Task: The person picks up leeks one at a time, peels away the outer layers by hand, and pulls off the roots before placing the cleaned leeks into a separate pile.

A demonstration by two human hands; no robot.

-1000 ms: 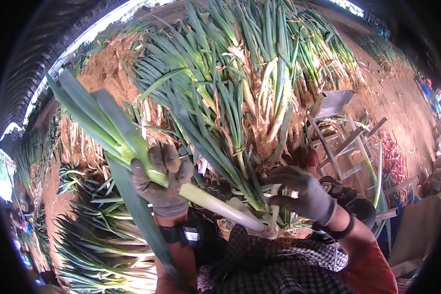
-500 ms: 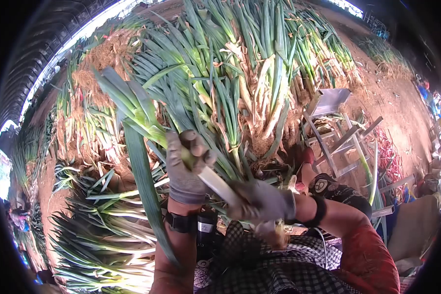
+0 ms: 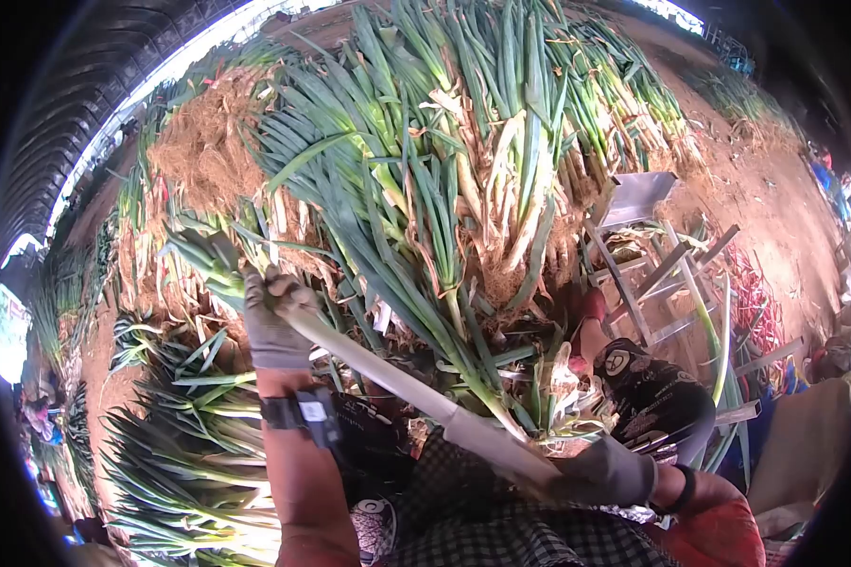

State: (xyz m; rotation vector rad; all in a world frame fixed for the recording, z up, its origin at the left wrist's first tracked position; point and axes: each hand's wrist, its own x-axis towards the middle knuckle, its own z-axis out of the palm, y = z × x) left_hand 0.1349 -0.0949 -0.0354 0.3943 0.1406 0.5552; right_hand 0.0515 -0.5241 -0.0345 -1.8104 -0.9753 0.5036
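Note:
A long leek [image 3: 378, 367] slants across my front, its green leaves at the upper left and its pale stalk running down to the right. My gloved left hand [image 3: 278, 326] is closed around it just below the leaves. Low on the right, my gloved right hand [image 3: 603, 474] is closed at the stalk's lower end, hiding the root. A loose, wider outer layer [image 3: 492, 444] shows on the stalk beside that hand. Beyond my hands lies a big heap of untrimmed leeks [image 3: 501, 180] with dry skins and roots.
Cleaner leeks [image 3: 208, 463] lie in a pile at the lower left. A metal frame with a tray [image 3: 638, 197] stands to the right, near red strings [image 3: 752, 302] on the soil. Peeled scraps [image 3: 577, 402] lie by my leg. More rooted bundles [image 3: 208, 142] are at the upper left.
My hands have moved apart: the left toward the upper left, the right down and to the right along the stalk. More bare pale stalk now shows between them.

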